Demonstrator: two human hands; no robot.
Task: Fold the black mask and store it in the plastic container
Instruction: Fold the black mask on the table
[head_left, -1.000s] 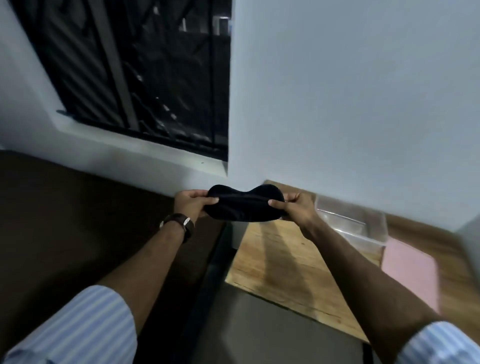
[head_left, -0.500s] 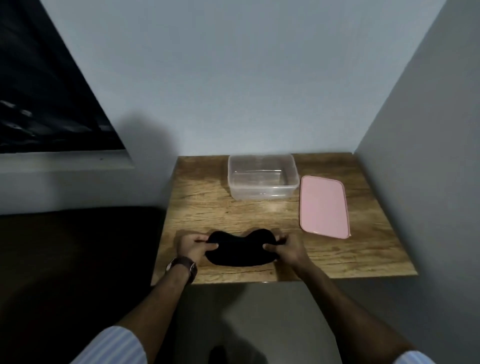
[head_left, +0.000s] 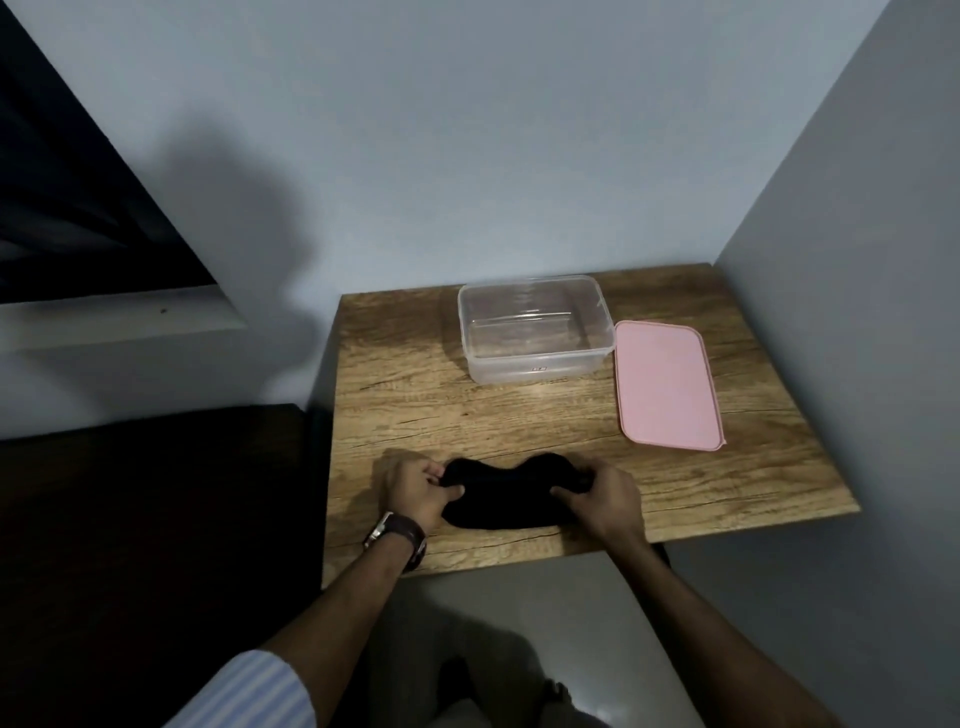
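The black mask (head_left: 506, 493) lies spread flat near the front edge of the wooden table (head_left: 415, 410). My left hand (head_left: 418, 491), with a watch on its wrist, pinches the mask's left end. My right hand (head_left: 597, 496) pinches its right end. Behind them the clear plastic container (head_left: 535, 325) stands open and empty at the back of the table. Its pink lid (head_left: 665, 384) lies flat on the table just right of it.
Grey walls close in behind the table and along its right side. A dark surface (head_left: 150, 519) lies left of the table, below a window ledge (head_left: 119, 317). The table's front edge is just under my wrists, with light floor below.
The mask went from held up in the air beside the window down onto the table's front. Since half a second ago both hands have stayed on its ends with little movement.
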